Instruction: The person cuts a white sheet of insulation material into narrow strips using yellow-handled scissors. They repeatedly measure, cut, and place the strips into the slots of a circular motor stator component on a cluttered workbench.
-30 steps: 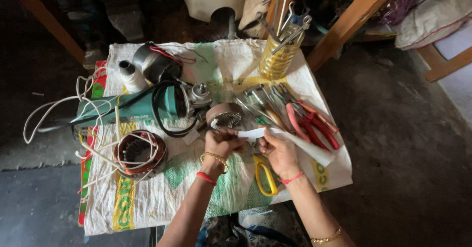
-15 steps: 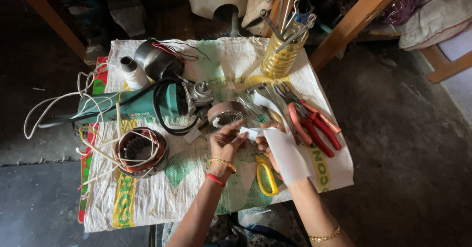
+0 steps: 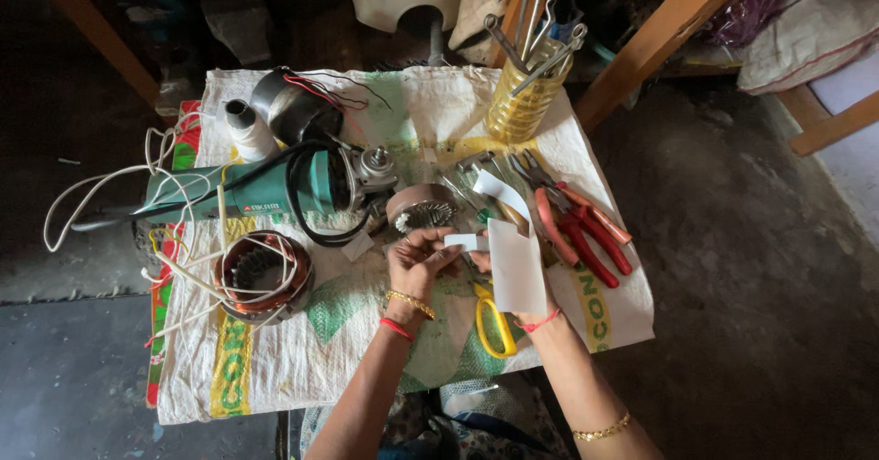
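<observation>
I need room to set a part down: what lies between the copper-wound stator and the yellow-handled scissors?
In the head view, between the stator and the scissors lie bare woven sack cloth and the left hand, wrist over the cloth.

White printed sack (image 3: 302, 368) (green, yellow markings) covering table, small label on teal grinder (image 3: 265, 207)

Pliers (image 3: 586, 227) lie right of the hands, stator (image 3: 261, 275) left, grinder (image 3: 265, 194) behind it.

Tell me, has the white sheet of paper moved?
Yes. The white sheet of paper turned from lying crosswise to hanging down, beside the yellow-handled scissors.
</observation>
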